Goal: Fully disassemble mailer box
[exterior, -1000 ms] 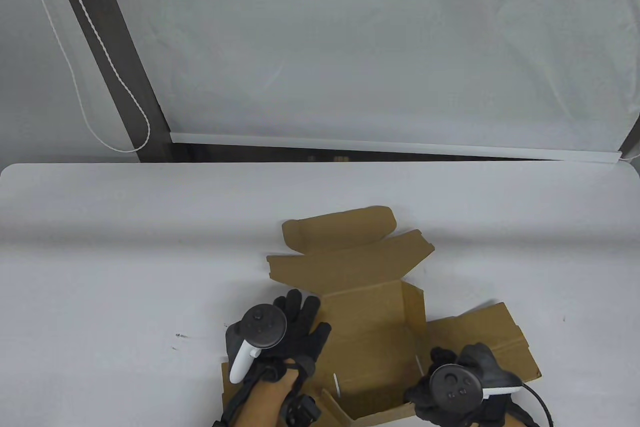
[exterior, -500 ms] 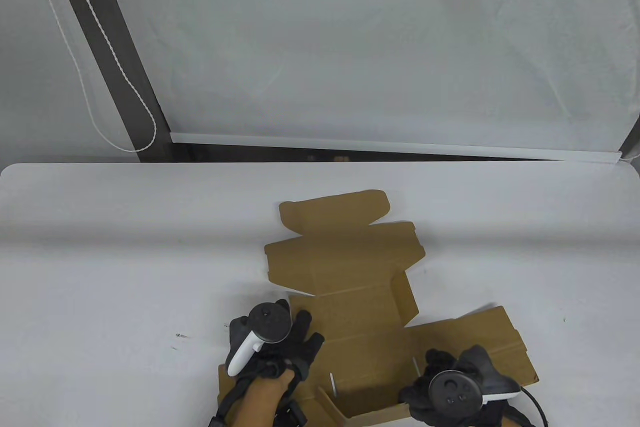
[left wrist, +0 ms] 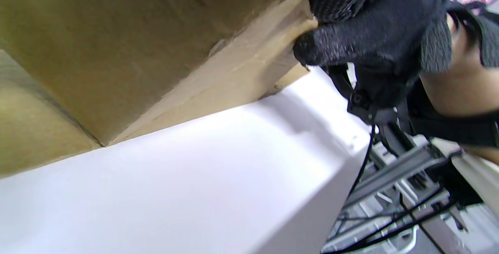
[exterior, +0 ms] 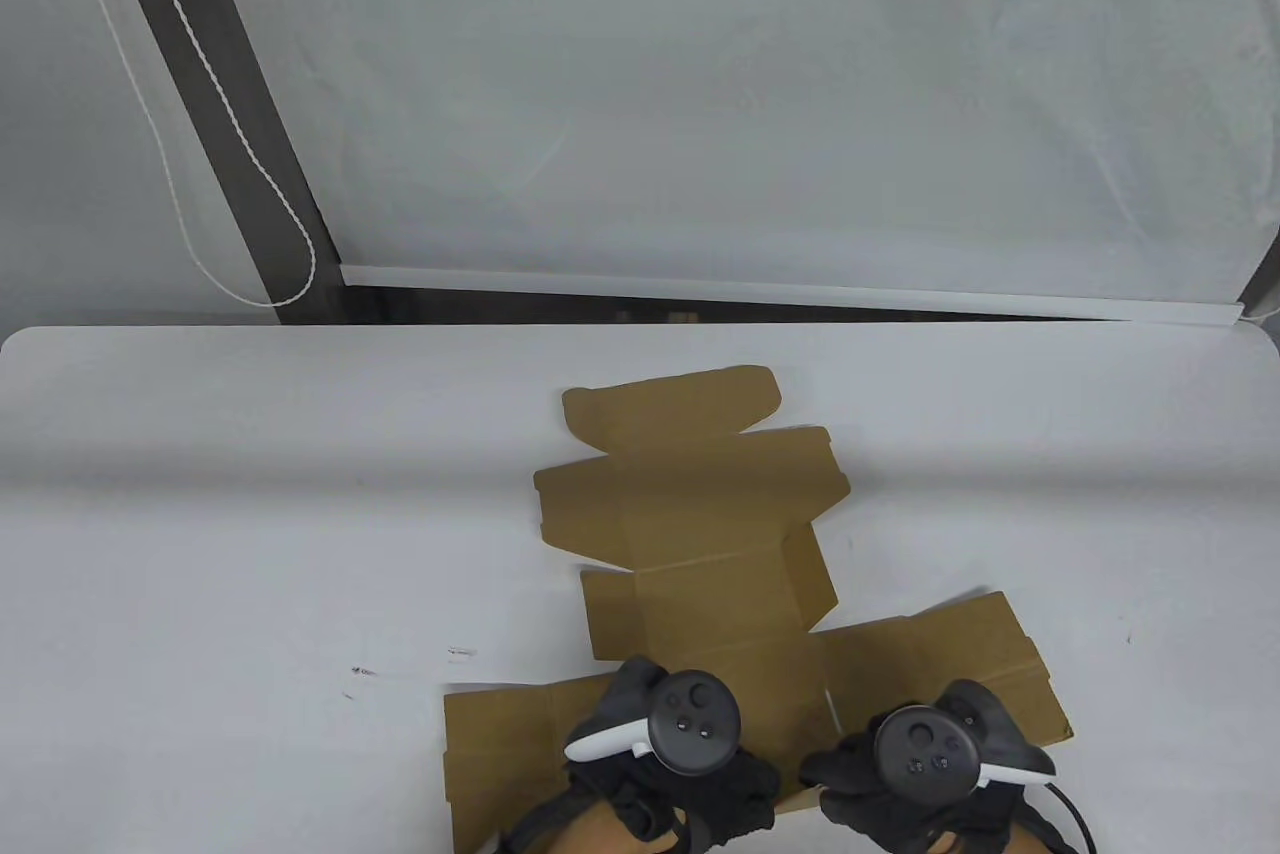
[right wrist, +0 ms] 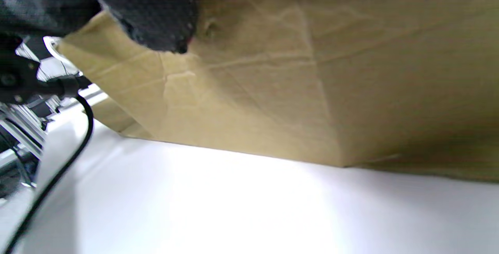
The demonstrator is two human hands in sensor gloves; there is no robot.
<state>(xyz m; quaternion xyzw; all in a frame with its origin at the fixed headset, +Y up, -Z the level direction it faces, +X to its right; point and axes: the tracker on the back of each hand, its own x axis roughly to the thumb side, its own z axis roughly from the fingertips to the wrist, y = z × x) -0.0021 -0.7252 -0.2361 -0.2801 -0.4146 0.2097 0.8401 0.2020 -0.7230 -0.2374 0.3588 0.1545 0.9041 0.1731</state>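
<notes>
Fingers [left wrist: 312,47] of your left hand [exterior: 665,754] pinch the mailer box [exterior: 700,534] edge; your right hand [exterior: 900,774] grips it too, mostly hidden, at the worktop [exterior: 250,494] near edge.

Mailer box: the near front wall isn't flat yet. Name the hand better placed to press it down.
Left, probably. The left hand already grips the mailer box at its near edge, mid-width, thumb on the fold. The right hand sits off at the right panel.
</notes>
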